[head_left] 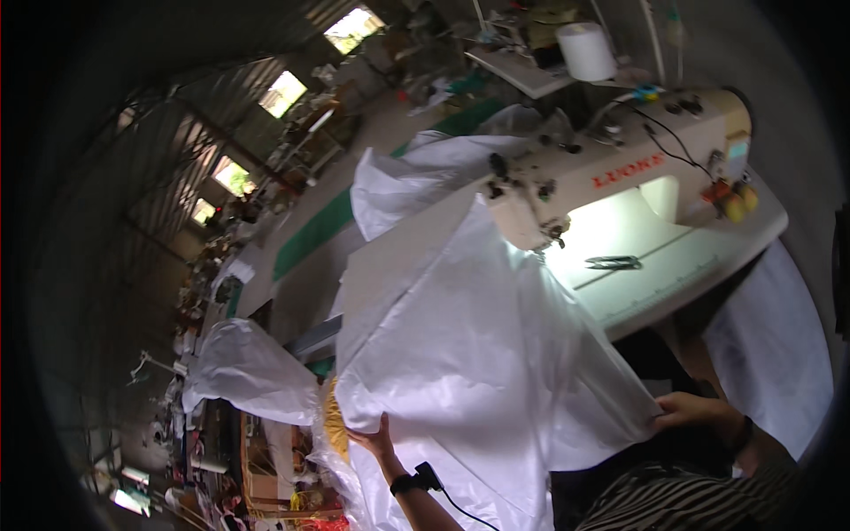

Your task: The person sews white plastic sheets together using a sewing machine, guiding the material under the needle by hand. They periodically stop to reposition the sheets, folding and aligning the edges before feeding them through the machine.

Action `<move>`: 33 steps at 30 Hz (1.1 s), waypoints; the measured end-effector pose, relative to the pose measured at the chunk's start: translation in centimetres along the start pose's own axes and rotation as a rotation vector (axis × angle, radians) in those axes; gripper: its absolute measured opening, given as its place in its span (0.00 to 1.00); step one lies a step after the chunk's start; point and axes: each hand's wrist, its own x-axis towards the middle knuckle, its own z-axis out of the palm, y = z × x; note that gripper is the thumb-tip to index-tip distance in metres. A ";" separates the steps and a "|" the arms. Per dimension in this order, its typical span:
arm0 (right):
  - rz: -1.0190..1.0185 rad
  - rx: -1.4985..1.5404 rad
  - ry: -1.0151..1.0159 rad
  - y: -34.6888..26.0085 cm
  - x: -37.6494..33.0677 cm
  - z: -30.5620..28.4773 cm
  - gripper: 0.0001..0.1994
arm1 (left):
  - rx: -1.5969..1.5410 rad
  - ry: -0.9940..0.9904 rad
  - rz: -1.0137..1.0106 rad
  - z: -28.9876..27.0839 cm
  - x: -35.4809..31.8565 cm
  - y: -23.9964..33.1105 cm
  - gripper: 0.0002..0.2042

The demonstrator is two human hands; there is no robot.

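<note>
A large sheet of white fabric (452,345) spreads from the sewing machine's needle area toward me and hangs over the table's near edge. At its lower left side lies my left hand (379,440), thumb and fingers spread apart against the cloth. My right hand (686,412) pinches the fabric's right edge between closed fingers and pulls that part into a taut slope. The cloth runs under the head of the sewing machine (611,177), whose lamp lights the bed. Its needle and presser foot are hard to make out.
Thread snips (613,263) lie on the machine bed. A white thread cone (586,51) stands behind the machine. More white cloth is bunched on the far side (425,168) and at the left (252,367). A yellow bundle (335,416) sits beside my left hand.
</note>
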 end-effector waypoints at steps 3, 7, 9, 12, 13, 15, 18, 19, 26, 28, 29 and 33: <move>0.204 0.356 0.064 1.1 -2.2 0.9 0.21 | -1.366 -0.761 -0.729 1.3 -3.4 9.2 0.41; 0.329 0.553 0.024 -3.4 -0.5 2.9 0.22 | -1.610 -0.910 -0.967 6.2 -5.7 13.8 0.18; 0.285 0.481 0.020 -3.7 -0.1 2.7 0.23 | -1.544 -0.803 -0.884 5.4 -5.7 15.0 0.13; 0.332 0.352 -0.016 -4.8 1.2 2.0 0.23 | -0.954 -0.919 -0.749 3.3 -4.6 6.4 0.16; 0.337 0.311 -0.037 -3.2 1.6 1.2 0.22 | -0.946 -0.987 -0.748 3.9 -5.6 11.0 0.16; 0.287 0.184 -0.105 -2.4 2.4 1.1 0.21 | -0.840 -0.697 -0.592 0.0 0.1 13.5 0.17; 0.179 0.048 -0.126 -3.7 2.8 2.3 0.21 | -0.694 -0.248 -0.351 -3.2 19.7 15.8 0.19; 0.186 0.133 -0.158 -4.1 3.0 3.1 0.22 | -0.645 -0.088 -0.260 -3.6 25.4 18.1 0.19; 0.316 0.474 -0.256 -3.5 3.2 5.3 0.23 | -0.766 -0.322 0.249 6.9 32.8 44.5 0.38; 0.172 0.274 -0.131 4.2 4.9 6.6 0.19 | -0.792 -0.645 0.301 12.3 28.3 46.5 0.48; 0.344 -0.009 -0.130 1.5 6.2 6.5 0.20 | -0.581 -0.506 0.458 14.3 29.5 40.2 0.51; 0.378 -0.204 0.027 -1.1 5.8 3.8 0.24 | -0.213 -0.735 0.670 16.3 20.2 35.6 0.49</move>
